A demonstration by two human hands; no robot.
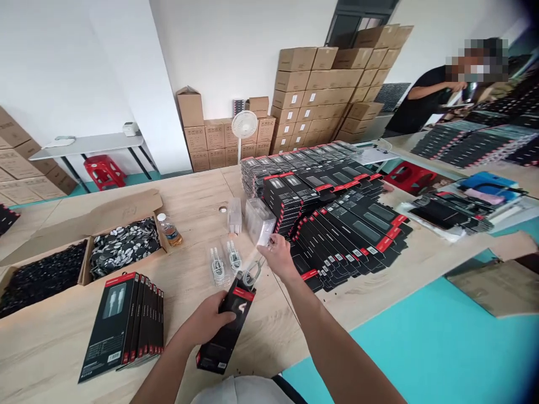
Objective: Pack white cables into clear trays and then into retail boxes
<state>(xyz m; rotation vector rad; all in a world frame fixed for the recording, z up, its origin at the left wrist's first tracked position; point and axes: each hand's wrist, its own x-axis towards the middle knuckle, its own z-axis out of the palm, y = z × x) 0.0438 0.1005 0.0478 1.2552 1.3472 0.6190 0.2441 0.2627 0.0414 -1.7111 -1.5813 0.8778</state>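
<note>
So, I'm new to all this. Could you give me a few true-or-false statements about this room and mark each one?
The left hand holds a black box. True.

The right hand grips a water bottle. False: it stands on the table, apart from both hands.

A white fan stands by the cartons at the far wall. True.

A red stool sits on the table. False: it stands on the floor near the far wall.

A person stands at the far right. True.
</note>
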